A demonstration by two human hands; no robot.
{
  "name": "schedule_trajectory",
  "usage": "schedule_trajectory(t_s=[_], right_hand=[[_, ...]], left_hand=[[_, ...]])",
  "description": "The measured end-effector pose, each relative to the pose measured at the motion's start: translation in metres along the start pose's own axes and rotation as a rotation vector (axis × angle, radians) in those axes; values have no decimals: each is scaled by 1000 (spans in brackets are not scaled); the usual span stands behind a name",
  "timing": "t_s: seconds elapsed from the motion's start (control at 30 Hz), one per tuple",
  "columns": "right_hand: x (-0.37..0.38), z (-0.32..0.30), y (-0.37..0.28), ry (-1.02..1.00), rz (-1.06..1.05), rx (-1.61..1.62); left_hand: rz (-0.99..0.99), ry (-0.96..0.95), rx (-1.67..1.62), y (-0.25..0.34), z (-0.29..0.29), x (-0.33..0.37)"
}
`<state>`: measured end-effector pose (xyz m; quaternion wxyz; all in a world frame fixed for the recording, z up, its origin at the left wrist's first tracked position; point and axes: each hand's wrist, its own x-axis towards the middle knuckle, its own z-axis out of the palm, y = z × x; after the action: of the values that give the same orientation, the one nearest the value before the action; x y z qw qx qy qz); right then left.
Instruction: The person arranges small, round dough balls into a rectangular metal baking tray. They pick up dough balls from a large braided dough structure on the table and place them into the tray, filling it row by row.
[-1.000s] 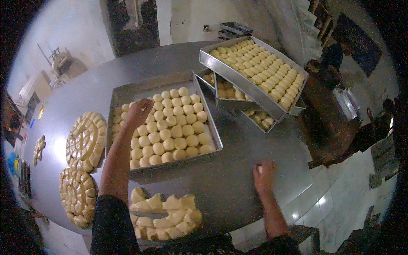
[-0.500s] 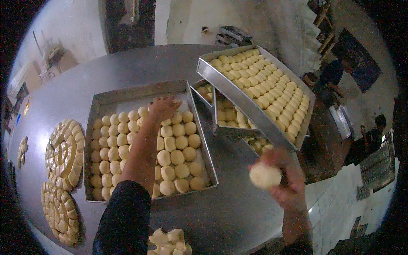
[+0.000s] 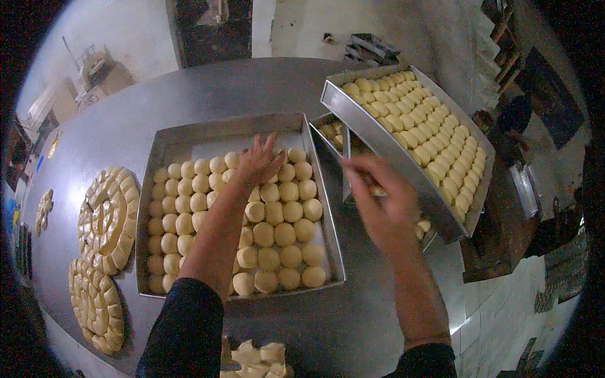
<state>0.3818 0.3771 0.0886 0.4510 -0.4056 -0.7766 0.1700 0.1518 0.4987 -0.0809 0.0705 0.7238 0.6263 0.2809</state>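
Observation:
My left hand (image 3: 259, 160) reaches over the metal tray (image 3: 217, 130), fingers spread, at the far end of the dough ball rows (image 3: 275, 212); its palm hides some balls. Smooth, pale, round pieces fill most of this tray, while a strip of bare metal shows along its far side. My right hand (image 3: 386, 205) is between this tray and the tilted one, its fingers curled and slightly blurred. Whatever it holds, if anything, is hidden; no dough ball shows clearly in its grip.
At right, a tilted tray (image 3: 378, 142) full of dough balls rests over other trays. Two round scored dough slabs (image 3: 108, 217) lie on the steel table (image 3: 208, 85) at left. Cut dough pieces (image 3: 261, 359) sit at the near edge. People are in the right background.
My right hand has moved up and left toward the tray; the dough ball it held is no longer visible in it. My left hand stays over the far rows. The view has shifted slightly.

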Motion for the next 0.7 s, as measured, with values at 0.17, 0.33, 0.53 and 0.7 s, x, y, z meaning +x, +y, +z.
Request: schedule_trajectory(t_s=[0.17,0.33,0.53,0.7], right_hand=[[-103,-68,-8,-195,-68,-117],[-227,-82,9,-154,295,-141],[-329,-64,2,-21,547,-150],[-326,-53,1,-53,412,-379]], left_hand=[[-3,-67,353,48,-13,-11],[150,237,126,45,-50,-28],[188,131,-121,61,-203,-211],[-412,243,35,10,-220,-405]])
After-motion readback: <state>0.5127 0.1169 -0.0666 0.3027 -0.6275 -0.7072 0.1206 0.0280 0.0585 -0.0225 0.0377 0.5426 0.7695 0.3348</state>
